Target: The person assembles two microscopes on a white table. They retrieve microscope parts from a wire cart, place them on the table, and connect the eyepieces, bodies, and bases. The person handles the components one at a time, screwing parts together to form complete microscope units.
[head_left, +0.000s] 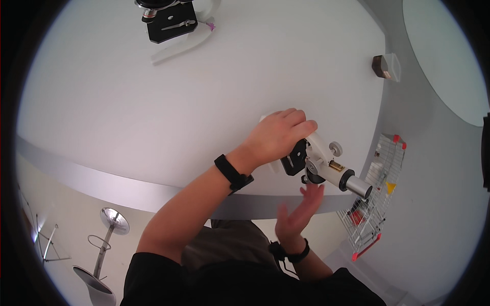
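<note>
One white table (214, 102) fills most of the view. Beyond its near edge, at lower left, stands one stool (103, 242); past its right side is one wire basket (370, 209) with red corners. Two microscopes share the table: the far microscope (171, 25), cut off by the top of the view, and the near microscope (334, 174), close to the table's near edge, its single eyepiece tube slanting to the lower right. Two hands are at the near one. The left hand (278, 135) is curled firmly over its body; the right hand (300, 210) is loosely spread below its lenses, and I cannot tell whether the fingertips touch. One small container (386, 67) sits by the table's right edge. Two black wristbands (232, 172) show, one per wrist.
</note>
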`<state>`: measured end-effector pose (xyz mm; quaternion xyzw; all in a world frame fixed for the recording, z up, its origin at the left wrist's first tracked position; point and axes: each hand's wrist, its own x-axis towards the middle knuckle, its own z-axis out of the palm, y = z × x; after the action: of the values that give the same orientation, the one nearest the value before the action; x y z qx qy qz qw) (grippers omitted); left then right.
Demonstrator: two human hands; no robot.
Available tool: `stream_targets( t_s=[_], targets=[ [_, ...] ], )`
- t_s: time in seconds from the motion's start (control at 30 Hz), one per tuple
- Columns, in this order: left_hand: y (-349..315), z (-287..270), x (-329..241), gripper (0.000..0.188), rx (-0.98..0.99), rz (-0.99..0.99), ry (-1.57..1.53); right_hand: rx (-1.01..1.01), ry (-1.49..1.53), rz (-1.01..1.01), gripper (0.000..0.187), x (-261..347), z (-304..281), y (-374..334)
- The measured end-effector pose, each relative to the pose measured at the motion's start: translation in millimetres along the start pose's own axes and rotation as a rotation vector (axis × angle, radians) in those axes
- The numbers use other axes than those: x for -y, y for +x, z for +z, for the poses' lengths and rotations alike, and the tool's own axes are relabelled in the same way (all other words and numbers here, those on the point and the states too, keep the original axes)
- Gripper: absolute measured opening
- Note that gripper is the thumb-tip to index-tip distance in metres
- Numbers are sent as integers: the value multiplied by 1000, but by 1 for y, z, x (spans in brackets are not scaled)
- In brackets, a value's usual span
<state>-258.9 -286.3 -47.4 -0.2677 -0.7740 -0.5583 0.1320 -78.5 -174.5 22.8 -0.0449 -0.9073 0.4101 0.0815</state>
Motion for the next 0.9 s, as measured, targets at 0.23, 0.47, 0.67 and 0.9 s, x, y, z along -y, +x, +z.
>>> stream_targets(
  t_s=[0.23, 0.47, 0.67, 0.9],
  targets=[
    [1, -2, 1, 34, -16, 29, -31, -33, 51, -149, 73, -23, -22, -11],
    [0, 0, 2, 30, 3, -2, -4, -90, 282, 111, 84, -35, -25, 52],
    [1, 2, 2, 33, -19, 12, 4, -113, 321, 171, 95, -26, -17, 63],
    [1, -4, -2, 32, -1, -1, -28, -114, 308, 178, 68, -29, -11, 36]
  ],
)
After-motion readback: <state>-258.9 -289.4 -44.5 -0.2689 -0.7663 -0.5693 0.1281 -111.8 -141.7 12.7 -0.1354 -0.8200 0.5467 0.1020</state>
